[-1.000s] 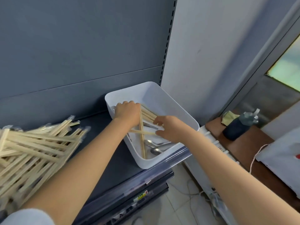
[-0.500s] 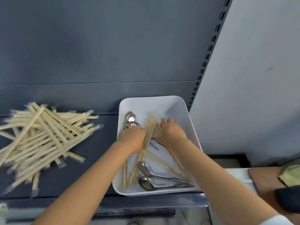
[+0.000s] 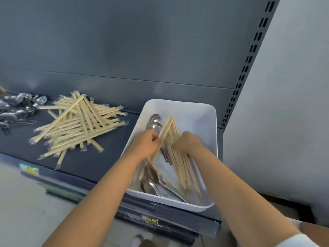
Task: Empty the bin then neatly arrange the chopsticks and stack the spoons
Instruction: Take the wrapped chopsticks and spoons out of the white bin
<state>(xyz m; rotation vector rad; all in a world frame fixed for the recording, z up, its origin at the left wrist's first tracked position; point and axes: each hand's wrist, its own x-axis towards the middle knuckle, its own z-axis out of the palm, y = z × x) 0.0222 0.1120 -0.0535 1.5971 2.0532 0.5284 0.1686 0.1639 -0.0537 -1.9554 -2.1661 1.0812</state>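
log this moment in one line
left hand grips pale wooden chopsticks | right hand likewise | white plastic bin holds metal spoons

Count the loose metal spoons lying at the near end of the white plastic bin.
2: one shiny metal spoon lies mid-bin, the other spoon just nearer, by the white bin's front wall. Wooden chopsticks may hide more.

Left edge crops the spoon pile (image 3: pixel 12 111), which I see only as blur. In the bin (image 3: pixel 199 118), spoons (image 3: pixel 154 122) lie partly under the chopsticks (image 3: pixel 179 166) and the left hand (image 3: pixel 144 145). The right hand (image 3: pixel 187 142) hides its fingertips among the chopsticks; I cannot read the shelf label (image 3: pixel 151 221).
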